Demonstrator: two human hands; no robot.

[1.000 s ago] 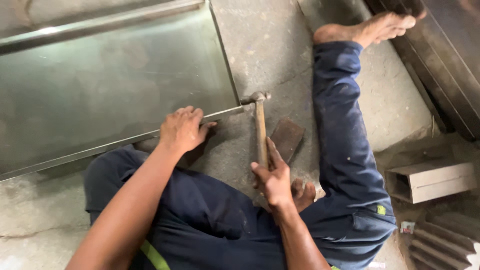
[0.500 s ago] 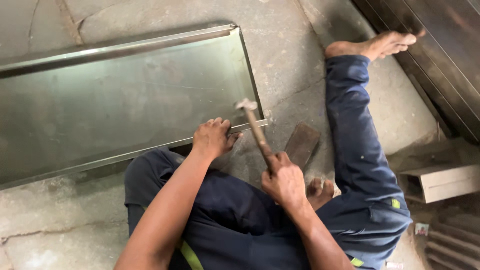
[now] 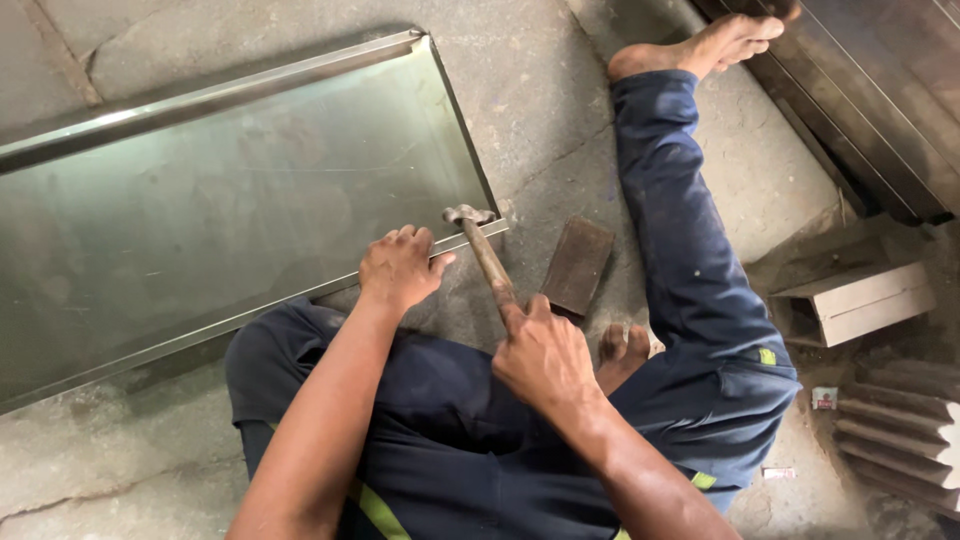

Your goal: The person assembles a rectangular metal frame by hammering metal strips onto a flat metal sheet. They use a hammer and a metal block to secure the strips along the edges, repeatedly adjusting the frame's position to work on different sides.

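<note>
Firmly: right hand (image 3: 545, 360) fisted round hammer (image 3: 482, 250)

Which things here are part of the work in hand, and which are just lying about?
In use:
sheet-metal panel, folded edges
hammer, head at the panel's near corner
left hand, on the panel's edge
right hand, gripping the hammer

Lying about:
dark flat block
open box section
ribbed metal part
</note>
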